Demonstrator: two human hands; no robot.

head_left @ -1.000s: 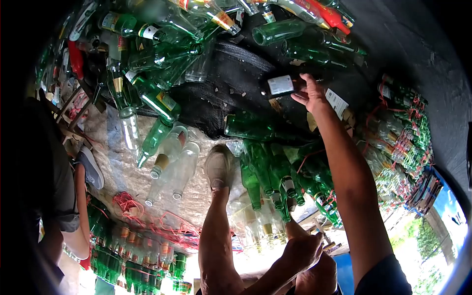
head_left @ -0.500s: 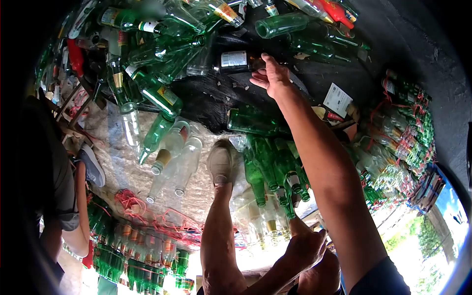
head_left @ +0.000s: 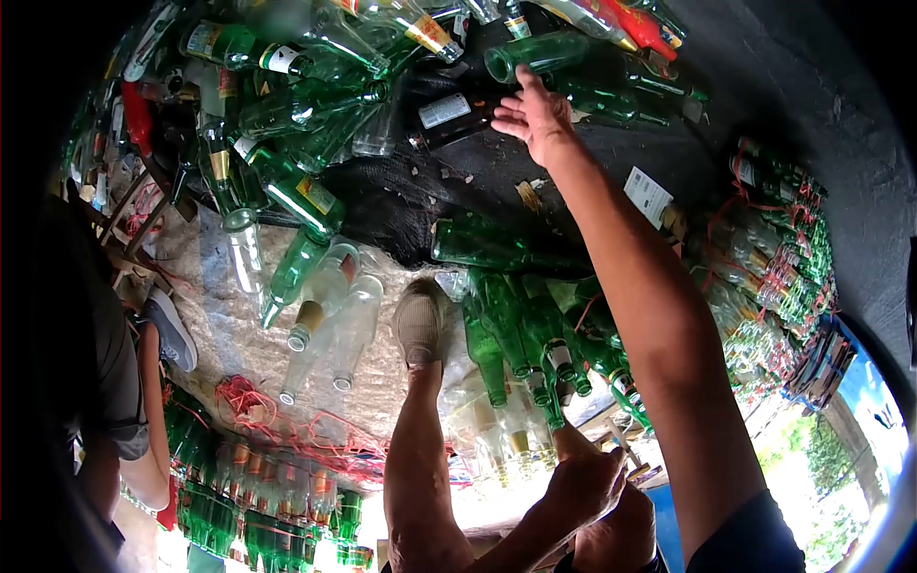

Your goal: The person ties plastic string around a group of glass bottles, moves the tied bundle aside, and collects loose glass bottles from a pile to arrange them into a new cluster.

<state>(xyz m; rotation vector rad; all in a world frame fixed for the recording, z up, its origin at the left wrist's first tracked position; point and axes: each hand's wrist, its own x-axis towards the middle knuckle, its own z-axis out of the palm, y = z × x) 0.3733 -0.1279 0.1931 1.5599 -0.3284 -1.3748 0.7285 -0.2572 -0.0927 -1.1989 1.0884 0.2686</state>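
My right hand [head_left: 540, 119] reaches out at the top with its fingers spread and nothing held in them. One fingertip overlaps the base end of a green bottle [head_left: 549, 54]; I cannot tell if they touch. Just left of the fingers, a dark brown bottle [head_left: 463, 119] with a white label lies on the black sheet [head_left: 382, 191]. Low in the view, my left hand [head_left: 585, 482] is closed round the neck of a green bottle [head_left: 554, 409]. Its body is partly hidden among several other green bottles [head_left: 487, 344] beside my foot.
Loose bottles pile up [head_left: 306, 105] at the upper left. Clear bottles [head_left: 353, 329] lie left of my shoe [head_left: 418, 320]. Tied bottle bundles [head_left: 764, 258] stand at right, others [head_left: 267, 487] at lower left. Red string [head_left: 315, 430] tangles on the ground. Another person's leg [head_left: 153, 411] is at left.
My right hand has moved up, away from the brown bottle towards the green one. The brown bottle lies slightly turned. My left hand keeps its grip, nearly still.
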